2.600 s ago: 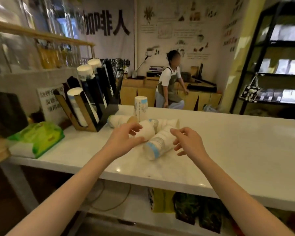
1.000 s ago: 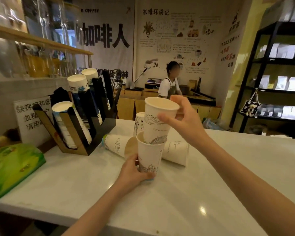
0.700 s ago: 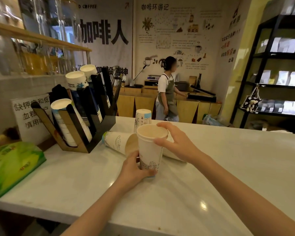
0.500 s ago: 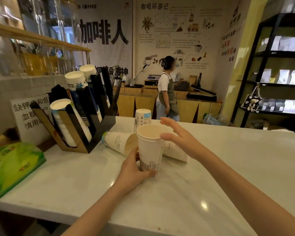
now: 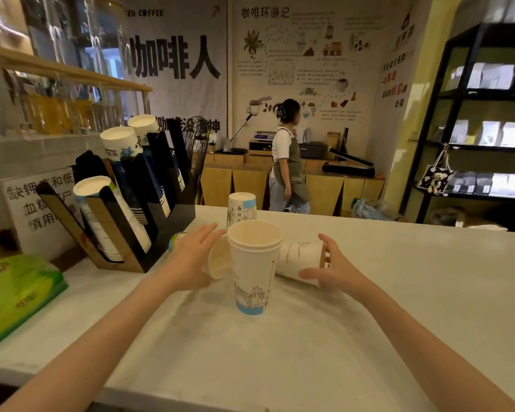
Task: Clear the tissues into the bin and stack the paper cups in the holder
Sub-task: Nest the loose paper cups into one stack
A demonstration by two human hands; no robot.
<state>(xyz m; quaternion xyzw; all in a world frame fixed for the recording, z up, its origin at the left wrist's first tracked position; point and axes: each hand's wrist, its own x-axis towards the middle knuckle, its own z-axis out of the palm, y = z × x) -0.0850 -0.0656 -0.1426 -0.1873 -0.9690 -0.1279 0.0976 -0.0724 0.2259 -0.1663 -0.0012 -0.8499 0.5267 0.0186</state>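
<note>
Two nested white paper cups stand upright in the middle of the white counter, and no hand touches them. My left hand is open with its fingers spread, against a cup lying on its side just left of the stack. My right hand is open and curves around the mouth end of another lying cup on the right, thumb under it and fingers over it. One more cup stands upside down behind the stack. The black cup holder at the left carries several stacks of cups.
A green tissue pack lies at the counter's left edge, below a printed sign. A person in an apron stands behind the counter at a wooden bench. Black shelving fills the right side.
My right hand pushed one cup down into the cup held by my left hand. Both hands then let go of the stack and moved out to the lying cups on either side.
</note>
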